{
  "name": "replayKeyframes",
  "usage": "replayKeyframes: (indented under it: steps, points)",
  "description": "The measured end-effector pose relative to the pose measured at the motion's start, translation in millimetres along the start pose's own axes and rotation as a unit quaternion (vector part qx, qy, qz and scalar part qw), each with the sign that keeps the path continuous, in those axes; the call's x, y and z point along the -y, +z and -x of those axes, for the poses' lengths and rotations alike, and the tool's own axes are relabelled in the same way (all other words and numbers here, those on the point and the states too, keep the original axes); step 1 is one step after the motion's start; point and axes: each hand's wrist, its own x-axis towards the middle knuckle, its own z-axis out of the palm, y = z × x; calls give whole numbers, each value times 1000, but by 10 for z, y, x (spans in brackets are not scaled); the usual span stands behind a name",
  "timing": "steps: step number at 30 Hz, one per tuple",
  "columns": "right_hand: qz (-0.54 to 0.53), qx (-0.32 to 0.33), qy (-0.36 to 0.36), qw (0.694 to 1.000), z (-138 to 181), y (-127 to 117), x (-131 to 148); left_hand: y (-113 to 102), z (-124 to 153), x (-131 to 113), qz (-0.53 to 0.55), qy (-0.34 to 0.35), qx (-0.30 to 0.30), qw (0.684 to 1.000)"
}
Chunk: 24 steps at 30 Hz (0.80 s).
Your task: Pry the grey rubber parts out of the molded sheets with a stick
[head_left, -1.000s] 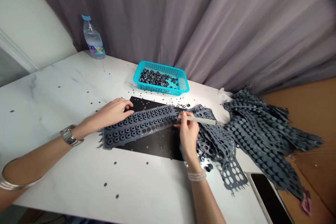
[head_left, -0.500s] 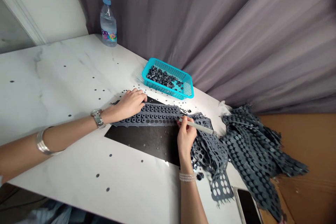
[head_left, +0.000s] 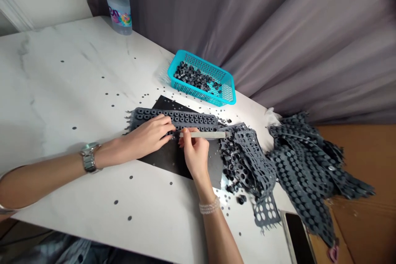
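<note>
A dark grey moulded rubber sheet (head_left: 198,120) with rows of raised hollow rings lies on a black mat (head_left: 167,157). My left hand (head_left: 153,132) bears on its front left part, fingers bent over the ring rows and thumb by the near edge. My right hand (head_left: 194,148) pinches a thin, flat, pale tool (head_left: 210,135) at the sheet's near edge, close to the left fingertips. The tool's handle end points right; its working tip is hidden by the fingers. Right of the mat are loose black rubber pieces (head_left: 229,163) and a punched-out rubber sheet (head_left: 252,152).
Behind the mat stands a turquoise basket (head_left: 201,97) holding many small black rubber pieces. A water bottle (head_left: 119,6) is at the back left. More rubber sheets (head_left: 306,173) pile up at the right, near a phone (head_left: 297,231). Small dark discs dot the white table (head_left: 77,99).
My right hand has moved left along the sheet, carrying the tool toward my left hand. The left hand has shifted to the sheet's nearer edge. The camera view has tipped down slightly.
</note>
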Motion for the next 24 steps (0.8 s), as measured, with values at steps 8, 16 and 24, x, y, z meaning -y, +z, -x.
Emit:
replayKeyframes:
  steps: [8, 16, 24]
  points:
    - [65, -1, -23, 998, 8, 36, 55, -9, -8, -29, -7, -3, -2, 1000]
    - [113, -4, -45, 993, 35, 72, 116, -7, -36, -26, 10, -9, -5, 1000]
    - [141, -22, -42, 989, 16, 147, 107, -241, 22, -78, 192, -103, -42, 975]
